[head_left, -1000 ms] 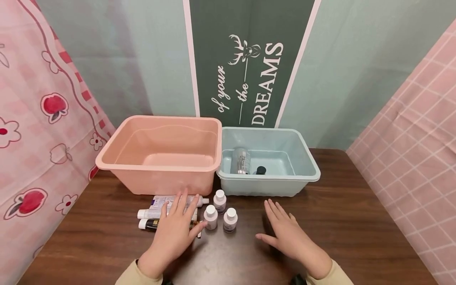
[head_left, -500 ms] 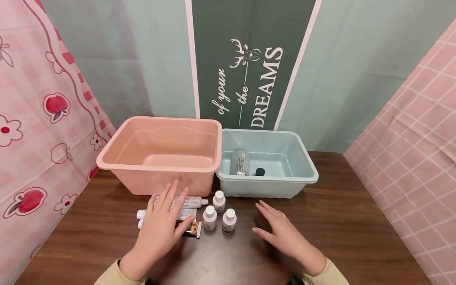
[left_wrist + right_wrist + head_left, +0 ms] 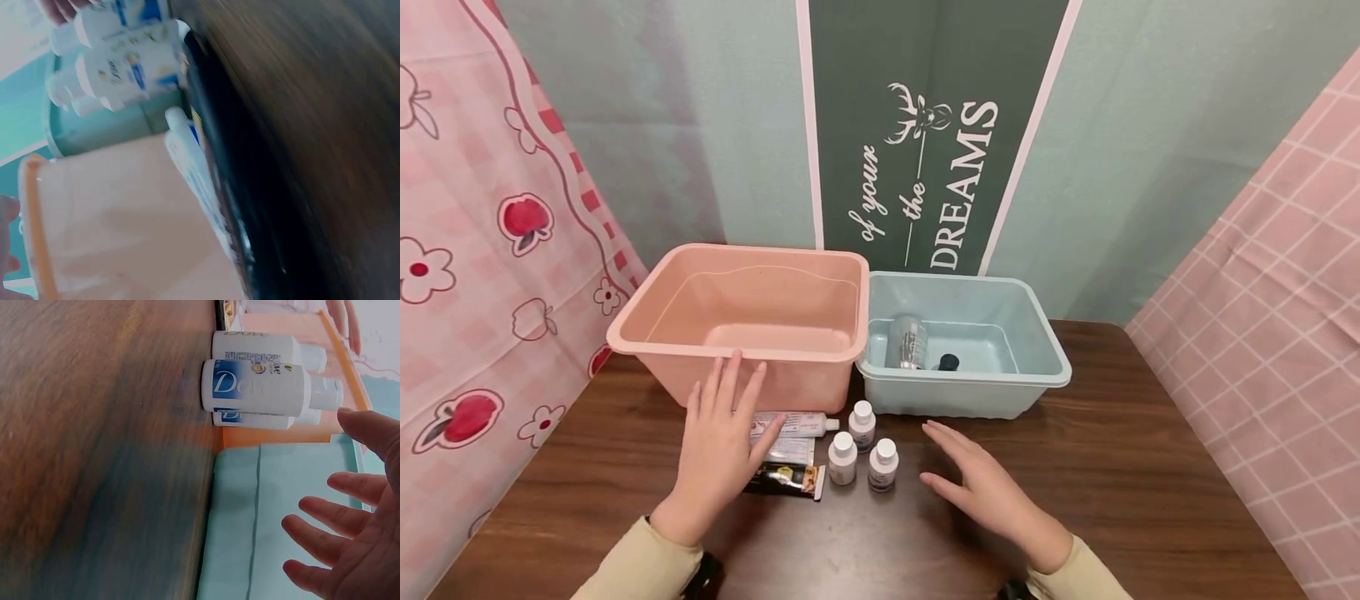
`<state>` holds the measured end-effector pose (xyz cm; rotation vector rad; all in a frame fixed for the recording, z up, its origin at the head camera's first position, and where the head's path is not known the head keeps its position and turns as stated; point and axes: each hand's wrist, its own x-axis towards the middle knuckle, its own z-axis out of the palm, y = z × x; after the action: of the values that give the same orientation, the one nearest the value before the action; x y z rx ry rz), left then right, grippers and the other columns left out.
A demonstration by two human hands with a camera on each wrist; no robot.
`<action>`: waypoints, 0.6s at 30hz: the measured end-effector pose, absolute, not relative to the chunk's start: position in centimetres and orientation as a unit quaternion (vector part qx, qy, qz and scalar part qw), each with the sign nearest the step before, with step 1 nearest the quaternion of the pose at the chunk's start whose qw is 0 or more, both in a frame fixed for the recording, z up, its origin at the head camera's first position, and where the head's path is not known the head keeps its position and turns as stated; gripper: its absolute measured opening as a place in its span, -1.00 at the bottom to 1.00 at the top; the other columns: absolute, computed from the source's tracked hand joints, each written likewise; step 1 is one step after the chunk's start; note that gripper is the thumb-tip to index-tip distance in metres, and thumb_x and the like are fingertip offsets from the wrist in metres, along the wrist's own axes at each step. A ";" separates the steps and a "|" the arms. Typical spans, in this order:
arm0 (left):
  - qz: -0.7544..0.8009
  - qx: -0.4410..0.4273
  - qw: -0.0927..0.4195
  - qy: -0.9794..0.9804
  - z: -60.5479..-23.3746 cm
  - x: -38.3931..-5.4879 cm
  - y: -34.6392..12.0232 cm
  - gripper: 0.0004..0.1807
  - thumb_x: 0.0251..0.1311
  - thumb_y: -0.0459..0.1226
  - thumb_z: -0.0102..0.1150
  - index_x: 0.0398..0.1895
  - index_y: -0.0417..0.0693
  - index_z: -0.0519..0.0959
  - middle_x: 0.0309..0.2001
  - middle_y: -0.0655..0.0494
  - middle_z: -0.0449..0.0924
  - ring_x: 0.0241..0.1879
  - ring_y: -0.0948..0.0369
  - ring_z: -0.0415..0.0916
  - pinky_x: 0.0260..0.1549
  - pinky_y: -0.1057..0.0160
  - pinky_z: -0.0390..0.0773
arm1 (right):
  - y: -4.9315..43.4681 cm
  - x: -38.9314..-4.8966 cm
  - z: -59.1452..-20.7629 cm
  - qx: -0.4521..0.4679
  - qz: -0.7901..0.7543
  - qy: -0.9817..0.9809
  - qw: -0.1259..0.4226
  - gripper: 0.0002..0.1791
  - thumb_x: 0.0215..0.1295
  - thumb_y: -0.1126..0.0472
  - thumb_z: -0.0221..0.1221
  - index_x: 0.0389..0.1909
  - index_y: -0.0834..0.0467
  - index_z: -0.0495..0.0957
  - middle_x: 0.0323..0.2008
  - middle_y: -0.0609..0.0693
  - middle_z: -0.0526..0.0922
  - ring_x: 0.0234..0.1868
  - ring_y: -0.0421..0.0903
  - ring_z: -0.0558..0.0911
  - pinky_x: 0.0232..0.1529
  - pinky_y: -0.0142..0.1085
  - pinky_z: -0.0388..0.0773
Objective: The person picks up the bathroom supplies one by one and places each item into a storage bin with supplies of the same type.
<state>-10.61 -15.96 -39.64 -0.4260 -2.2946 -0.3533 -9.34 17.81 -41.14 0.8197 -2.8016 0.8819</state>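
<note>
In the head view my left hand (image 3: 718, 446) hovers over the left ends of several tubes, its fingers spread and holding nothing. Its palm hides part of a white tube (image 3: 805, 425), a second pale tube (image 3: 796, 451) and a black tube (image 3: 786, 480) in front. Right of them stand three small white-capped bottles (image 3: 842, 462), upright and close together. The right wrist view shows blue "Dove" lettering on the nearest bottle (image 3: 250, 387). My right hand (image 3: 985, 487) is held to the right of the bottles, fingers extended, touching none of them.
Behind the tubes stands a pink bin (image 3: 737, 379). A light blue bin (image 3: 955, 393) adjoins it on the right, with a clear bottle (image 3: 907, 342) and a black-capped item (image 3: 949, 362) inside. Fabric hangs around the brown table (image 3: 1135, 467).
My left hand has shifted left and a little forward, uncovering the right ends of the tubes. My right hand has drifted slightly left. Tubes, bottles and bins stay where they were.
</note>
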 end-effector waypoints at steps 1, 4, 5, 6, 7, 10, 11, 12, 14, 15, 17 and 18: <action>-0.136 -0.166 0.388 -0.896 -39.8 -10.9 -16.1 -0.25 0.28 0.24 -0.36 0.23 -0.16 0.36 0.30 -0.27 0.17 0.28 -0.22 0.09 0.05 -0.35 0.15 | 17.7 -9.4 -41.1 0.273 0.292 -0.915 0.047 -0.33 0.13 0.06 0.27 0.27 0.15 0.34 0.26 0.05 0.37 0.25 -0.02 0.36 0.18 -0.05 0.32; -0.126 -0.161 0.402 -0.893 -40.1 -11.5 -16.6 -0.26 0.28 0.23 -0.34 0.21 -0.17 0.36 0.28 -0.29 0.19 0.27 -0.23 0.10 0.04 -0.36 0.17 | 17.5 -9.6 -41.2 0.284 0.299 -0.910 0.045 -0.35 0.14 0.07 0.27 0.25 0.15 0.36 0.25 0.04 0.38 0.25 -0.05 0.36 0.17 -0.07 0.33; -0.124 -0.160 0.404 -0.892 -40.2 -11.7 -16.8 -0.26 0.27 0.22 -0.32 0.21 -0.17 0.36 0.27 -0.30 0.19 0.27 -0.24 0.10 0.04 -0.36 0.16 | 17.4 -9.6 -41.3 0.287 0.300 -0.909 0.044 -0.36 0.14 0.07 0.26 0.25 0.15 0.36 0.25 0.03 0.38 0.25 -0.05 0.36 0.17 -0.08 0.33; -0.121 -0.159 0.406 -0.891 -40.3 -11.9 -16.9 -0.27 0.27 0.21 -0.31 0.21 -0.17 0.36 0.27 -0.30 0.20 0.27 -0.24 0.09 0.04 -0.37 0.16 | 17.3 -9.6 -41.4 0.291 0.302 -0.907 0.043 -0.36 0.15 0.07 0.26 0.25 0.16 0.36 0.25 0.03 0.38 0.25 -0.05 0.37 0.17 -0.08 0.33; -0.119 -0.158 0.407 -0.892 -40.4 -12.0 -17.0 -0.28 0.26 0.21 -0.29 0.21 -0.17 0.36 0.27 -0.30 0.20 0.27 -0.24 0.08 0.04 -0.37 0.15 | 17.3 -9.7 -41.5 0.294 0.301 -0.906 0.045 -0.37 0.15 0.07 0.26 0.25 0.16 0.36 0.24 0.04 0.38 0.24 -0.05 0.37 0.17 -0.08 0.34; -0.110 -0.155 0.404 -0.895 -40.4 -12.2 -17.3 -0.29 0.25 0.18 -0.26 0.23 -0.16 0.34 0.28 -0.29 0.18 0.29 -0.24 0.05 0.05 -0.38 0.12 | 17.1 -9.7 -41.6 0.301 0.302 -0.904 0.045 -0.37 0.15 0.07 0.26 0.24 0.17 0.36 0.24 0.05 0.39 0.24 -0.04 0.37 0.17 -0.09 0.34; -0.110 -0.154 0.404 -0.895 -40.4 -12.2 -17.4 -0.29 0.24 0.18 -0.24 0.23 -0.16 0.33 0.28 -0.28 0.18 0.30 -0.24 0.04 0.06 -0.38 0.11 | 17.1 -9.8 -41.6 0.302 0.303 -0.903 0.046 -0.36 0.15 0.07 0.26 0.25 0.17 0.36 0.24 0.04 0.39 0.24 -0.04 0.37 0.17 -0.09 0.34; -0.109 -0.152 0.404 -0.895 -40.4 -12.3 -17.4 -0.29 0.24 0.18 -0.24 0.24 -0.16 0.33 0.28 -0.28 0.18 0.30 -0.23 0.04 0.06 -0.39 0.11 | 17.0 -9.8 -41.6 0.303 0.304 -0.902 0.046 -0.36 0.15 0.07 0.26 0.25 0.17 0.36 0.24 0.04 0.39 0.24 -0.05 0.37 0.17 -0.09 0.33; -0.106 -0.146 0.405 -0.897 -40.4 -12.4 -17.4 -0.28 0.24 0.18 -0.24 0.25 -0.18 0.31 0.26 -0.27 0.20 0.28 -0.23 0.06 0.06 -0.38 0.10 | 17.0 -9.9 -41.6 0.305 0.305 -0.901 0.045 -0.36 0.14 0.07 0.26 0.25 0.16 0.36 0.24 0.03 0.39 0.25 -0.06 0.37 0.18 -0.10 0.33; -0.105 -0.144 0.407 -0.896 -40.3 -12.4 -17.4 -0.28 0.23 0.17 -0.23 0.24 -0.19 0.31 0.25 -0.26 0.21 0.27 -0.22 0.07 0.05 -0.38 0.10 | 16.9 -9.9 -41.6 0.306 0.304 -0.901 0.045 -0.36 0.14 0.07 0.26 0.25 0.16 0.36 0.24 0.03 0.39 0.25 -0.06 0.37 0.18 -0.10 0.33; -0.103 -0.139 0.413 -0.894 -40.3 -12.6 -17.4 -0.28 0.23 0.16 -0.22 0.24 -0.19 0.32 0.23 -0.26 0.23 0.24 -0.23 0.11 0.05 -0.38 0.11 | 16.8 -10.0 -41.5 0.309 0.303 -0.900 0.046 -0.36 0.15 0.07 0.26 0.25 0.17 0.36 0.24 0.04 0.39 0.25 -0.05 0.37 0.18 -0.10 0.32; -0.103 -0.137 0.419 -0.892 -40.2 -12.7 -17.4 -0.29 0.23 0.16 -0.21 0.23 -0.20 0.33 0.21 -0.26 0.24 0.23 -0.23 0.13 0.04 -0.37 0.12 | 16.7 -10.1 -41.5 0.310 0.302 -0.900 0.045 -0.36 0.15 0.06 0.25 0.25 0.17 0.35 0.24 0.05 0.39 0.25 -0.05 0.37 0.18 -0.10 0.32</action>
<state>-12.70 -17.38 -40.21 -0.3430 -2.2359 -0.2575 -10.06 16.72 -41.54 0.9459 -2.7499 0.9230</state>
